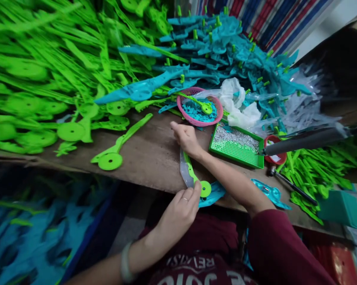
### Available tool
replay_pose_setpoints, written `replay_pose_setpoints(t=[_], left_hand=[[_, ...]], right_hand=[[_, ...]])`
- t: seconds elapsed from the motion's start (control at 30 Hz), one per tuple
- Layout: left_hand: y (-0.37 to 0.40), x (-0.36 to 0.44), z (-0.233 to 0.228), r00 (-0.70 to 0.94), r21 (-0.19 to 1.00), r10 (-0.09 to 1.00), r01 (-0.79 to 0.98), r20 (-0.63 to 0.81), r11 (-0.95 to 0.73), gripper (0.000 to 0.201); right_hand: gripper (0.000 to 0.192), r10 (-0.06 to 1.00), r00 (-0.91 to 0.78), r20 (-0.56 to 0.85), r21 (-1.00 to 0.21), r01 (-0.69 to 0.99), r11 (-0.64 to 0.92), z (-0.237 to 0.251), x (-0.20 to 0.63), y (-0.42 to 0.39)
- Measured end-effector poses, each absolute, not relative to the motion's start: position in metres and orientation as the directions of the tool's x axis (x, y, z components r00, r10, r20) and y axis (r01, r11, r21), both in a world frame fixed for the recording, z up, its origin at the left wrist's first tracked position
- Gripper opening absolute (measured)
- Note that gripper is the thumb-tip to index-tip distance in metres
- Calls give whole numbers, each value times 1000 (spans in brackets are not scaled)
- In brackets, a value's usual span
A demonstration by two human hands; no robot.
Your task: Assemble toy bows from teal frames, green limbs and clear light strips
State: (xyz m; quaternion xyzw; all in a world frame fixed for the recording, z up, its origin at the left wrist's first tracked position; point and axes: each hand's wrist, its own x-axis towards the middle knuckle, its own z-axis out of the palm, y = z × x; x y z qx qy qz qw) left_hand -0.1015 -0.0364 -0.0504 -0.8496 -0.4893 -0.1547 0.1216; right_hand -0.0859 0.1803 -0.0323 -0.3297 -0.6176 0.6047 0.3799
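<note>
Left hand (181, 211) pinches the green part (198, 180) at the table (154, 154) edge; right hand (186, 138) presses its upper end, fingers curled.

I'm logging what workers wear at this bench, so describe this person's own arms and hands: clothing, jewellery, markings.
Both hands are bare, with no gloves. The left hand has a thin ring on one finger, and a pale band circles the left wrist; the forearm above it is uncovered. The right hand shows no jewellery. The right arm wears a dark maroon sleeve pushed up near the elbow. No markings show on the sleeve.
</note>
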Motion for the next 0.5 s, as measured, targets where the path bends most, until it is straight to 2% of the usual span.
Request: replay_pose_setpoints(t=[0.1, 0.23, 0.3, 0.37, 0.5], left_hand=[[-33, -106, -54, 429, 41, 783, 866, 450, -498, 38], [-24, -117, -60, 294, 344, 807, 791, 512, -506, 36], [-20, -120, -64, 226, 463, 819, 732, 528, -500, 37], [-17, -120, -68, 160, 513, 805, 696, 571, -502, 38], [-13, -114, -72, 135, 508, 785, 693, 605, -511, 41]], right_hand=[[64, 861, -508, 36, -994, -103, -20, -21, -71, 168], [61, 853, -507, 120, -934, -349, -76, 37, -21, 114], [62, 876, -469, 111, -908, -407, -102, 43, -4, 87], [63, 899, -430, 78, -918, -383, -103, 26, 5, 66], [63, 941, -331, -76, -948, -269, -171, -8, 22, 51]])
